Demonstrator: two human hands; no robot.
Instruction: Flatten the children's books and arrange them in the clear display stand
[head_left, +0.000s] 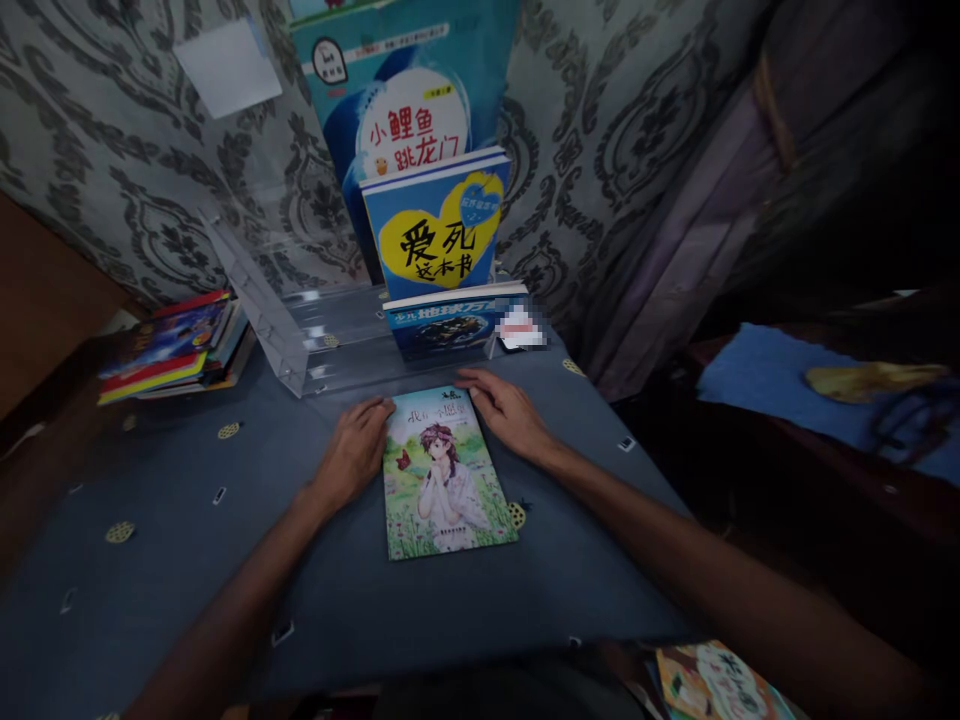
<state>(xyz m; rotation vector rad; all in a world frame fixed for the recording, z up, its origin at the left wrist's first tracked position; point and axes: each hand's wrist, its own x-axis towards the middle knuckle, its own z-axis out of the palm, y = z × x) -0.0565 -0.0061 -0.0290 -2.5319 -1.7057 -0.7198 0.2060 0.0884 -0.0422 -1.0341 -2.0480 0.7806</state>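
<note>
A paperback book (442, 480) lies face up on the cloth-covered table, its cover showing a drawn figure and a butterfly among flowers. My left hand (356, 450) rests beside its upper left edge, fingertips touching the cover's side. At the upper right corner, my right hand (514, 415) lies with fingers stretched out along the edge; its thumb is hidden. Neither hand is wrapped round the book. Just beyond it, a clear acrylic book stand (322, 365) holds a blue earth-themed book (450, 330), a blue book with a yellow heart (439, 225) and a tall teal book (405, 60).
A stack of books (180, 345) sits at the table's left. A small white card-like object (521, 328), partly blurred out, lies beside the stand. Patterned wall covering (600, 130) rises behind. Right of the table is a blue cloth (780, 390); another book (720, 680) shows below the front edge.
</note>
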